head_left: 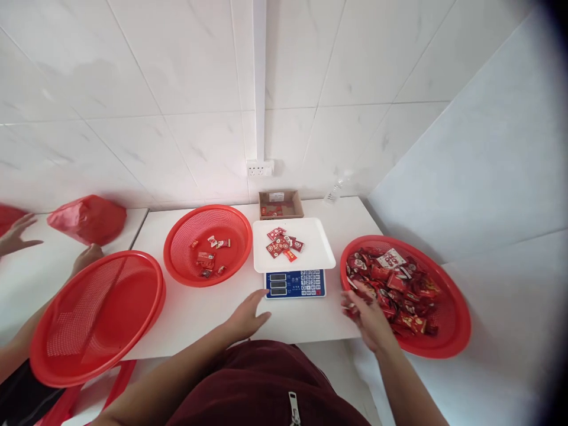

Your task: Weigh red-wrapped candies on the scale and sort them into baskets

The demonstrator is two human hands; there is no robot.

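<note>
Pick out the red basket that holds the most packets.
The rightmost basket, by the right hand: it is heaped with packets, whereas the middle basket has only a scattered few and the leftmost basket shows no such heap.

Leftmost red bundle (7,218) cut off, packets' (278,246) fine print illegibly small

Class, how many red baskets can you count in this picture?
3: the left basket, beside the co-worker's arm; the middle basket, left of the scale; and the right basket, on the scale's other side. Any nested underneath would be hidden.
</note>
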